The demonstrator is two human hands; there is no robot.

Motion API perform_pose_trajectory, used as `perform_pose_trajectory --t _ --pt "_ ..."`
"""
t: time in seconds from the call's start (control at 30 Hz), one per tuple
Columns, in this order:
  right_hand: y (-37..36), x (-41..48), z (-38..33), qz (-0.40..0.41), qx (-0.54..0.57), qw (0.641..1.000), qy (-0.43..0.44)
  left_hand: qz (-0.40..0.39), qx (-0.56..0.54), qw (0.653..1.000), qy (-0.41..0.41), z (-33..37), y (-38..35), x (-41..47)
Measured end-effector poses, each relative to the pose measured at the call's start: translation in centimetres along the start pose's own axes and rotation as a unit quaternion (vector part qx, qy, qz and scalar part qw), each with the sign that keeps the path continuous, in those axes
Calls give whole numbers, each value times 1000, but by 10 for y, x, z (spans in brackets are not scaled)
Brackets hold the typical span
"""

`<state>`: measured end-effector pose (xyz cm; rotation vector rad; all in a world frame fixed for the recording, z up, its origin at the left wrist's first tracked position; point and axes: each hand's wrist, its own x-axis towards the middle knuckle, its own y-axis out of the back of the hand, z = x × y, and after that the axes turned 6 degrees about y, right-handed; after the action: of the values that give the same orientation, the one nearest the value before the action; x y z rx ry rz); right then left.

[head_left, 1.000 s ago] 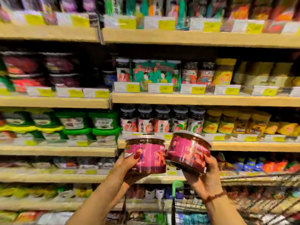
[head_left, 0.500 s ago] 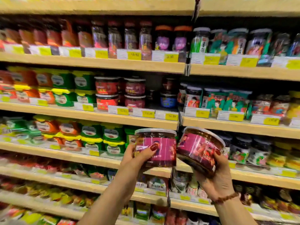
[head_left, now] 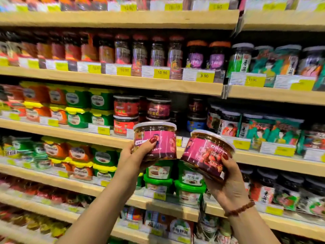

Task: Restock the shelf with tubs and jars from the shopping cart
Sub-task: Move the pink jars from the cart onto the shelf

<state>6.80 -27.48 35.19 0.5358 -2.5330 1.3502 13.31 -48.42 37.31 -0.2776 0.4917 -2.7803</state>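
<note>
Held up before the wooden shelf (head_left: 70,132): upright pink-labelled tub (head_left: 164,138) wrapped by left hand (head_left: 133,155), tilted pink-labelled tub (head_left: 202,150) cupped by right hand (head_left: 228,185). Likely rigid, smooth-sided, moderately heavy; best gripped round the wall, under the lid.

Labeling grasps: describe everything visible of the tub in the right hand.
The tub is short, round, clear plastic with a white lid, dark contents and a pink label with red print. It is tilted, lid leaning right, in front of the shelves. The right hand cups it from below, thumb on the label.
</note>
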Motion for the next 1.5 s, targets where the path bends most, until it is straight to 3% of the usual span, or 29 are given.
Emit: perform_pose_trajectory --t 0.3,0.8,1.23,1.4,1.5 --pt "-9 63 -10 -77 -53 996 3 52 -5 997 -53 12 -2 66" --pt "-23 104 -6 -21 -122 991 51 81 145 982 -89 15 4 134" --pt "-20 137 4 -30 -215 975 52 33 191 974 -116 19 4 155" --pt "-20 147 6 -40 -217 974 47 72 280 951 -111 10 4 161" --pt "-19 150 7 -43 -211 975 47 114 358 920 -112 -1 7 175"
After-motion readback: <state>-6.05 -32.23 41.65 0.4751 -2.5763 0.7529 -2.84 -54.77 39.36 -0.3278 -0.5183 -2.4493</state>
